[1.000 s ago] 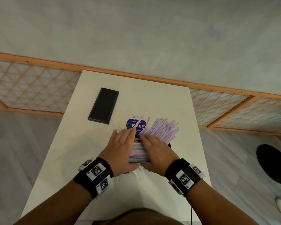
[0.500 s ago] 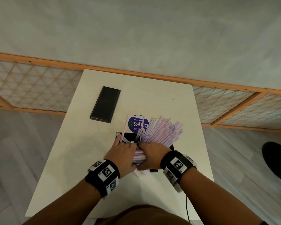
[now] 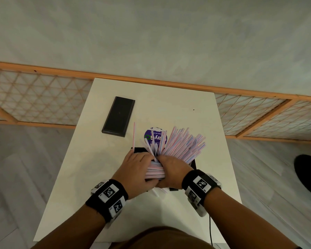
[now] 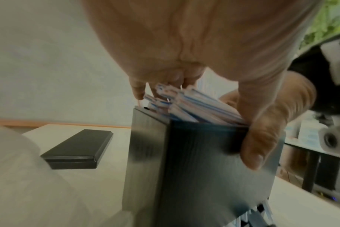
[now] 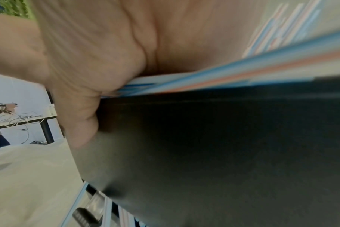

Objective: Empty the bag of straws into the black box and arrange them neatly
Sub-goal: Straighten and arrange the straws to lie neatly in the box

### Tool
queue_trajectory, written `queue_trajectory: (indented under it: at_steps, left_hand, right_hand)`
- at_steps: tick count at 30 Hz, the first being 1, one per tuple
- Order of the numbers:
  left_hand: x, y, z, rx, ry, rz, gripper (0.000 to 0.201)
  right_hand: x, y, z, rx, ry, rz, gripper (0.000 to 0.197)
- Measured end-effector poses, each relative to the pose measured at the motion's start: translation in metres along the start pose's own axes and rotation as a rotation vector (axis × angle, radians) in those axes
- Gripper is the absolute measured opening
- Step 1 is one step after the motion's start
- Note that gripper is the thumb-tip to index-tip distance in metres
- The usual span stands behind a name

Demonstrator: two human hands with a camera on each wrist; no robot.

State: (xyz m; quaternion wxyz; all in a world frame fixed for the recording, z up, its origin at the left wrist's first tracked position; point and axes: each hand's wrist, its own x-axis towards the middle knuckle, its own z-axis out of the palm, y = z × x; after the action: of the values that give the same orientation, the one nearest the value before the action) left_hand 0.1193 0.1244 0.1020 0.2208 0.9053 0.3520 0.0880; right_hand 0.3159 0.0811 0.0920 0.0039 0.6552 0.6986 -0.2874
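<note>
The black box [image 3: 140, 150] lies on the white table [image 3: 90, 177], mostly hidden under both hands. Striped pink, blue and white straws [image 3: 184, 145] fill it and fan out past its far end. My left hand [image 3: 136, 168] grips the box's near left side, thumb [image 4: 262, 138] down the wall of the box [image 4: 194, 161], fingers over the straws [image 4: 194, 104]. My right hand [image 3: 171, 169] clasps the near right side; its palm [image 5: 97, 53] presses the straws [image 5: 223, 73] against the box [image 5: 223, 145]. One straw [image 3: 133, 135] leans out alone at the left. The purple-labelled bag [image 3: 155, 136] lies behind the box.
The black lid [image 3: 118, 116] lies flat at the table's far left. A few loose straws [image 3: 158, 191] poke out from under the box near me. A wooden lattice rail [image 3: 34, 97] runs behind the table. A dark round object [image 3: 307, 175] sits on the floor at right.
My hands went from lying flat on the straws to curling round the box's near end and drew slightly toward me. The straws fanned up more, and one straw now leans out at the left.
</note>
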Motion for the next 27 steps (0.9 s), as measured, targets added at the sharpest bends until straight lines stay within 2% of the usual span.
queue_trajectory:
  at_steps: [2, 3, 5, 6, 7, 8, 9, 10, 12, 13, 15, 17, 19, 23, 27]
  left_hand:
    - [-0.002, 0.000, -0.012, -0.126, 0.169, -0.061, 0.049]
    - [-0.001, 0.000, -0.017, -0.164, 0.277, -0.140, 0.049]
    - [0.004, -0.004, -0.024, -0.256, 0.408, -0.413, 0.069]
    - [0.008, -0.007, -0.028, -0.325, 0.369, -0.567, 0.086]
    - [0.012, -0.009, -0.031, -0.399, 0.276, -0.676, 0.100]
    - [0.016, -0.010, -0.033, -0.464, 0.165, -0.730, 0.103]
    - [0.021, -0.011, -0.034, -0.529, 0.074, -0.741, 0.094]
    - [0.024, -0.014, -0.032, -0.579, 0.014, -0.712, 0.075]
    - [0.029, -0.017, -0.028, -0.549, -0.016, -0.591, 0.046]
    - [0.030, -0.017, -0.025, -0.504, -0.004, -0.539, 0.043]
    - [0.033, -0.018, -0.019, -0.339, 0.049, -0.483, 0.051]
    - [0.034, -0.016, -0.017, -0.203, 0.099, -0.495, 0.058]
    - [0.034, -0.016, -0.015, -0.157, 0.112, -0.505, 0.055]
    - [0.032, -0.023, -0.018, -0.187, 0.107, -0.494, 0.040]
    - [0.029, -0.021, -0.020, -0.299, 0.091, -0.336, 0.033]
  right_hand:
    - [-0.002, 0.000, 0.000, 0.011, 0.009, -0.002, 0.067]
    - [-0.002, 0.001, 0.000, 0.013, 0.014, -0.003, 0.070]
    - [-0.004, 0.001, 0.001, 0.012, 0.026, -0.014, 0.072]
    - [-0.005, 0.001, 0.001, 0.012, 0.035, -0.025, 0.071]
    - [-0.006, 0.001, 0.002, 0.013, 0.047, -0.040, 0.070]
    - [-0.008, 0.001, 0.002, 0.014, 0.059, -0.056, 0.068]
    - [-0.008, 0.001, 0.003, 0.013, 0.073, -0.076, 0.068]
    - [-0.009, 0.002, 0.004, 0.012, 0.083, -0.092, 0.068]
    - [-0.008, 0.002, 0.006, -0.001, 0.093, -0.113, 0.071]
    - [-0.008, 0.003, 0.007, -0.008, 0.096, -0.120, 0.073]
    - [-0.007, 0.004, 0.009, -0.013, 0.105, -0.124, 0.075]
    - [-0.007, 0.005, 0.011, -0.011, 0.114, -0.126, 0.075]
    - [-0.007, 0.006, 0.012, -0.014, 0.123, -0.126, 0.074]
    - [-0.006, 0.009, 0.015, -0.019, 0.151, -0.136, 0.066]
    - [-0.006, 0.011, 0.017, -0.014, 0.170, -0.155, 0.063]
